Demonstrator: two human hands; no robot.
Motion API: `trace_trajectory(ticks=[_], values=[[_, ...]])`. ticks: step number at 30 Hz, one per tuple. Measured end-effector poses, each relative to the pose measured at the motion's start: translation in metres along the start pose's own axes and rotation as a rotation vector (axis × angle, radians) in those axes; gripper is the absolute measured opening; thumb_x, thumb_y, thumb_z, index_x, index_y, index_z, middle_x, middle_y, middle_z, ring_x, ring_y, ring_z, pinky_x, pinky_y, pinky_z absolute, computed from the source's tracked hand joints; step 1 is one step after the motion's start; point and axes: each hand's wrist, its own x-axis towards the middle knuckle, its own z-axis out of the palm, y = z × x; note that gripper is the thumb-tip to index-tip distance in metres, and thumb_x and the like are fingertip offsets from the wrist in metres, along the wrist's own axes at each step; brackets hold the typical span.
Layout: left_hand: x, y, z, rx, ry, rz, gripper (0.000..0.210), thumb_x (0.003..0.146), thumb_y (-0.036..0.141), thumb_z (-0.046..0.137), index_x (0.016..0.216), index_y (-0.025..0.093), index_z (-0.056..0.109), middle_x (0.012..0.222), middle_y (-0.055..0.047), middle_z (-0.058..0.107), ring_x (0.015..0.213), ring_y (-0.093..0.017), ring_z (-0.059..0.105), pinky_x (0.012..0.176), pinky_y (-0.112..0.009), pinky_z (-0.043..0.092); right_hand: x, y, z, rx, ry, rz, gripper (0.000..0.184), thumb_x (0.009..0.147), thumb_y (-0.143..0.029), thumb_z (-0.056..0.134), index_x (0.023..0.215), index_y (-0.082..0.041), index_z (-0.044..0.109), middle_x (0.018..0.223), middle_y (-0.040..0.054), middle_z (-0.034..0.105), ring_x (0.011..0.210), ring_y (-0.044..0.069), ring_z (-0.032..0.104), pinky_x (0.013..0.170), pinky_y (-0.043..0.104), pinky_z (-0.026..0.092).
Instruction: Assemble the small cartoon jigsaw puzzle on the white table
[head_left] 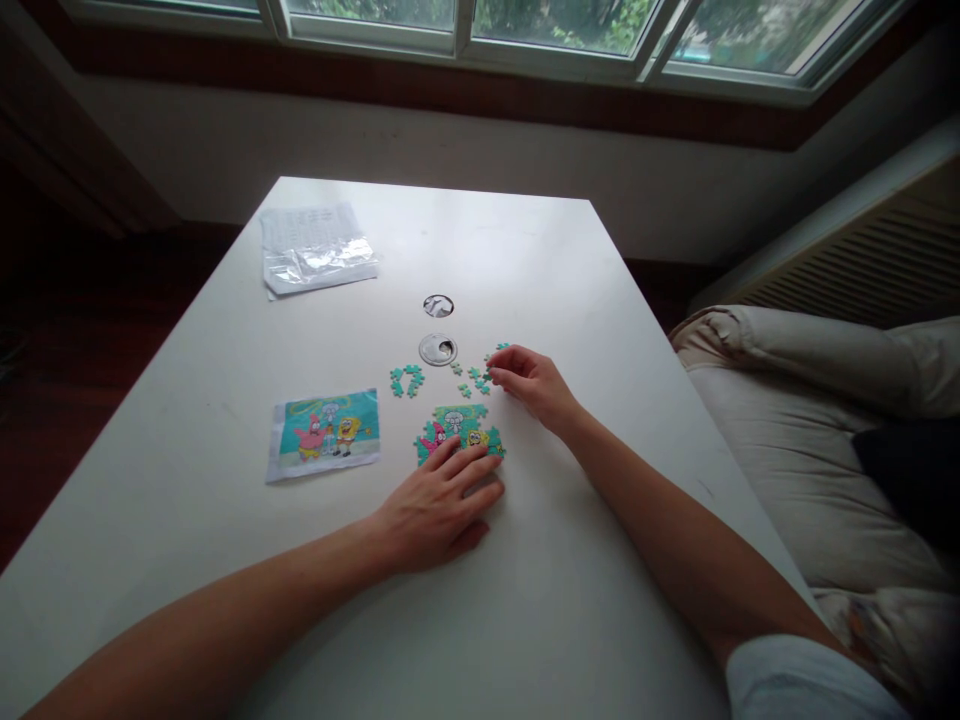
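A partly joined jigsaw puzzle [455, 420] with cartoon figures lies on the white table. My left hand [442, 500] rests palm down over its lower part, fingers spread, hiding that side. Just up and right of the puzzle, my right hand [529, 380] is closed in a pinch among loose teal pieces [476, 378]. A small puzzle piece seems to be at its fingertips, mostly covered. Another group of loose teal pieces [407, 380] lies to the left. Beside the puzzle, a picture sheet [330, 428] shows the same cartoon figures.
On the white table [187, 400], a clear plastic sleeve with papers [319, 248] lies at the far left. Two round inserts, a metal ring [438, 349] and a round opening [439, 306], sit mid-table. A beige couch [765, 440] stands on the right, below a window [555, 25].
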Motion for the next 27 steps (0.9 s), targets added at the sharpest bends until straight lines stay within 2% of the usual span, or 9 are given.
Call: trace_trajectory(ticks=[10, 15, 27], values=[[0.0001, -0.0006, -0.0022, -0.030, -0.021, -0.024, 0.047, 0.097, 0.039, 0.053, 0.139, 0.018, 0.050, 0.158, -0.013, 0.042, 0.149, -0.032, 0.032, 0.125, -0.056, 0.020, -0.0001, -0.0015, 0.0014, -0.006, -0.049, -0.011, 0.031, 0.074, -0.042, 0.081, 0.093, -0.019, 0.072, 0.085, 0.0023, 0.071, 0.075, 0.014, 0.062, 0.071, 0.029, 0.051], [0.0003, -0.0012, -0.0011, -0.036, -0.029, -0.016, 0.046, 0.098, 0.038, 0.052, 0.140, 0.018, 0.050, 0.158, -0.013, 0.041, 0.149, -0.032, 0.031, 0.125, -0.056, 0.019, -0.0007, -0.0006, 0.0011, -0.043, -0.048, -0.009, 0.027, 0.077, -0.039, 0.079, 0.092, -0.018, 0.073, 0.082, 0.0017, 0.071, 0.073, 0.014, 0.061, 0.072, 0.030, 0.051], [0.0002, -0.0010, -0.0003, -0.032, -0.012, -0.011, 0.046, 0.097, 0.036, 0.054, 0.139, 0.018, 0.050, 0.157, -0.014, 0.042, 0.149, -0.032, 0.032, 0.125, -0.056, 0.022, -0.0019, -0.0014, 0.0011, -0.080, -0.069, 0.036, 0.029, 0.079, -0.041, 0.077, 0.095, -0.017, 0.075, 0.076, 0.0023, 0.071, 0.068, 0.014, 0.061, 0.062, 0.027, 0.045]])
